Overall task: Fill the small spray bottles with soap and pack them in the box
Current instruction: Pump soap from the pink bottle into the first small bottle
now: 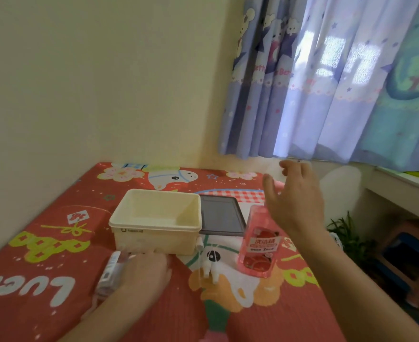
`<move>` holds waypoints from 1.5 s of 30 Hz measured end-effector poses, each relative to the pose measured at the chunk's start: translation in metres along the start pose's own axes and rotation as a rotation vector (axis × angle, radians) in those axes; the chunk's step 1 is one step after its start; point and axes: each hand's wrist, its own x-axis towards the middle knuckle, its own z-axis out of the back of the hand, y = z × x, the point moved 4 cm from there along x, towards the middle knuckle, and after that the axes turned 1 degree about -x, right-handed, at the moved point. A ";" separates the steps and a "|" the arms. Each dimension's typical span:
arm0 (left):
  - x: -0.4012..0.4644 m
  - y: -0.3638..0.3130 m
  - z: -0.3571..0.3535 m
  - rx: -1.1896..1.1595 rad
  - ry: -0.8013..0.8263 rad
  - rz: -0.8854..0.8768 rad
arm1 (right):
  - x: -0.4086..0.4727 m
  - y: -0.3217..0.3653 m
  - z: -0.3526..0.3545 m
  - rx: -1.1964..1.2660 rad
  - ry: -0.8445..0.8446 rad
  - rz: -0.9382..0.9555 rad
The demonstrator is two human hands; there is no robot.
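Observation:
A cream plastic box (154, 227) stands open and empty on the red cartoon mat. Right of it stands a pink soap bottle (259, 245) with no cap visible on it. My right hand (294, 203) hovers above and behind the soap bottle, fingers spread, holding nothing. In front of the box, my left hand (141, 271) lies low on the mat with its fingers curled over a clear small spray bottle (111, 274), which is blurred and partly hidden. Two white spray heads (210, 267) lie loose on the mat between my hands.
A dark grey lid (219, 215) lies flat behind the soap bottle, against the box's right side. The mat (265, 317) ends at the wall on the left and behind. Curtains (326, 95) hang at the back right, with a white shelf (400, 191) and a plant (346, 233) beyond the right edge.

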 end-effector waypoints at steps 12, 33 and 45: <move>-0.014 -0.006 0.039 -0.454 0.006 0.001 | 0.017 -0.034 -0.012 0.047 0.570 -0.066; 0.024 -0.127 0.079 -1.496 0.109 -0.225 | 0.032 -0.042 -0.010 0.382 0.862 -0.079; 0.046 -0.118 0.079 -1.383 0.152 -0.375 | 0.026 -0.046 -0.007 0.403 0.886 -0.016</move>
